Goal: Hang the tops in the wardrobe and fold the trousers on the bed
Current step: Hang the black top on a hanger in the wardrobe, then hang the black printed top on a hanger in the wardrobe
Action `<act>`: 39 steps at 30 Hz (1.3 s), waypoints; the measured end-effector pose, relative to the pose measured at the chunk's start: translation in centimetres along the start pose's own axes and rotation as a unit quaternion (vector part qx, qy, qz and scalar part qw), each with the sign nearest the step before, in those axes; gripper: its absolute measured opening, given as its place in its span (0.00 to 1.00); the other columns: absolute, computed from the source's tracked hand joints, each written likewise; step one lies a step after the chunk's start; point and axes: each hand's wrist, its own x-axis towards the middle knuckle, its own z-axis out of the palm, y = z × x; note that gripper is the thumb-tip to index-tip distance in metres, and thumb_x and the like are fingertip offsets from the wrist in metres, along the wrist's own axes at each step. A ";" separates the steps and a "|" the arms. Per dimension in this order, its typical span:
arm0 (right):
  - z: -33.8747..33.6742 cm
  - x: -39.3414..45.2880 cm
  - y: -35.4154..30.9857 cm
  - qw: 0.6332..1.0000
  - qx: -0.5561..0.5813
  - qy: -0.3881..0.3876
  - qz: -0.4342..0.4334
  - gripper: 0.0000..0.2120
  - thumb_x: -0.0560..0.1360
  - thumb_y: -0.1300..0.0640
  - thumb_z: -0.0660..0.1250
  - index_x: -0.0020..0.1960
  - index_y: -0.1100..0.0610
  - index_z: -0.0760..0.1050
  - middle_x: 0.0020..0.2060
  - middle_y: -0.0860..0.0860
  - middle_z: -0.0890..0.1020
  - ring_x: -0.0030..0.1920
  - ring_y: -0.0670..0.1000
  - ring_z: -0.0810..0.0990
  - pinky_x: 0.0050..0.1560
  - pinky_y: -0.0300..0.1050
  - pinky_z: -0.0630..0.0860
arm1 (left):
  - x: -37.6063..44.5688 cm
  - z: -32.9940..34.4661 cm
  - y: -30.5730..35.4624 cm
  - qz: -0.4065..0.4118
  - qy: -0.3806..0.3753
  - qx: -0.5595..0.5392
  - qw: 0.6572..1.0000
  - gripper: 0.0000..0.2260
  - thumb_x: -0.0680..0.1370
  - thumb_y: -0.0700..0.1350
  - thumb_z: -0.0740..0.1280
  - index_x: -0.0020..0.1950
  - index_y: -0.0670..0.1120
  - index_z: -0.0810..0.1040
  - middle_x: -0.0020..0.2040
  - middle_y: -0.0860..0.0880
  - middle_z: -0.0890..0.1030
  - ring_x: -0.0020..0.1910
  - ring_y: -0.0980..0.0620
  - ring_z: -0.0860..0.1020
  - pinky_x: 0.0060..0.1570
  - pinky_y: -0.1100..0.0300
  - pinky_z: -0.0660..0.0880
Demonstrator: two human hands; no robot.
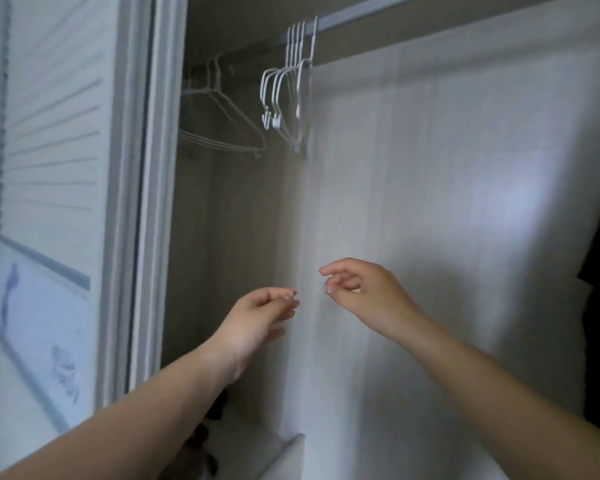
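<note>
White hangers (293, 84) bunched on wardrobe rail (361, 20), hooks up, bodies hanging edge-on to viewer; second looser set (219, 116) further left on rail. No tops or trousers in view. Hangers lie well above both hands, slightly left of gap between them. Left hand (257, 317) and right hand (364, 292) near each other at sliding door (447, 220) edge, fingers loosely curled, seemingly holding nothing, though blur hides fingertips. Neither hand clearly nearer; next reach goes upward.
</note>
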 end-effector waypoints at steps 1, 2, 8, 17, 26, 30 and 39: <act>1.3 -0.6 -0.3 0.999 0.030 -0.022 -0.003 0.10 0.73 0.58 0.70 0.46 0.42 0.78 0.40 0.43 0.81 0.39 0.39 0.80 0.44 0.34 0.75 | -1.4 -1.2 -0.4 -0.005 0.023 0.005 1.000 0.06 0.79 0.47 0.65 0.50 0.48 0.81 0.44 0.52 0.83 0.42 0.56 0.80 0.47 0.60 0.74; 2.7 -1.3 -0.5 0.997 0.058 -0.045 -0.005 0.11 0.73 0.58 0.70 0.45 0.41 0.77 0.39 0.43 0.81 0.39 0.40 0.80 0.47 0.38 0.76 | -3.0 -2.6 -0.7 -0.011 0.044 0.012 0.999 0.06 0.79 0.47 0.66 0.50 0.48 0.81 0.45 0.50 0.84 0.45 0.55 0.80 0.49 0.59 0.74; 10.9 -5.7 -2.6 0.968 0.177 -0.178 -0.024 0.11 0.73 0.58 0.71 0.43 0.41 0.80 0.37 0.41 0.82 0.40 0.42 0.80 0.50 0.46 0.78 | -13.0 -9.2 -1.7 -0.028 0.149 0.081 0.985 0.05 0.78 0.47 0.67 0.50 0.49 0.81 0.49 0.49 0.84 0.52 0.54 0.81 0.55 0.56 0.75; 23.2 -16.6 -11.1 0.884 0.285 -0.365 -0.063 0.14 0.73 0.57 0.71 0.43 0.35 0.80 0.42 0.45 0.82 0.46 0.47 0.81 0.54 0.49 0.79 | -31.9 -15.8 -3.0 -0.104 0.328 0.154 0.926 0.05 0.77 0.46 0.68 0.52 0.50 0.81 0.48 0.49 0.84 0.52 0.54 0.81 0.54 0.57 0.78; 30.2 -30.8 -23.1 0.774 0.353 -0.514 -0.107 0.10 0.74 0.59 0.70 0.47 0.44 0.80 0.40 0.44 0.82 0.45 0.49 0.82 0.55 0.52 0.78 | -54.3 -18.3 -1.3 -0.145 0.531 0.115 0.827 0.05 0.77 0.46 0.69 0.50 0.52 0.82 0.49 0.51 0.85 0.49 0.58 0.82 0.50 0.61 0.78; 31.4 -38.3 -31.1 0.715 0.377 -0.571 -0.143 0.09 0.74 0.59 0.70 0.49 0.45 0.80 0.40 0.44 0.83 0.46 0.47 0.82 0.54 0.45 0.79 | -65.8 -18.2 1.4 -0.142 0.602 0.118 0.777 0.05 0.77 0.42 0.68 0.52 0.48 0.81 0.50 0.46 0.84 0.46 0.55 0.80 0.48 0.61 0.76; 32.8 -57.0 -48.7 0.580 0.415 -0.678 -0.180 0.08 0.74 0.61 0.69 0.48 0.48 0.80 0.42 0.48 0.83 0.45 0.43 0.81 0.52 0.43 0.78 | -90.3 -16.6 7.0 -0.170 0.709 0.147 0.668 0.06 0.77 0.42 0.69 0.52 0.47 0.81 0.46 0.43 0.84 0.43 0.51 0.77 0.47 0.60 0.75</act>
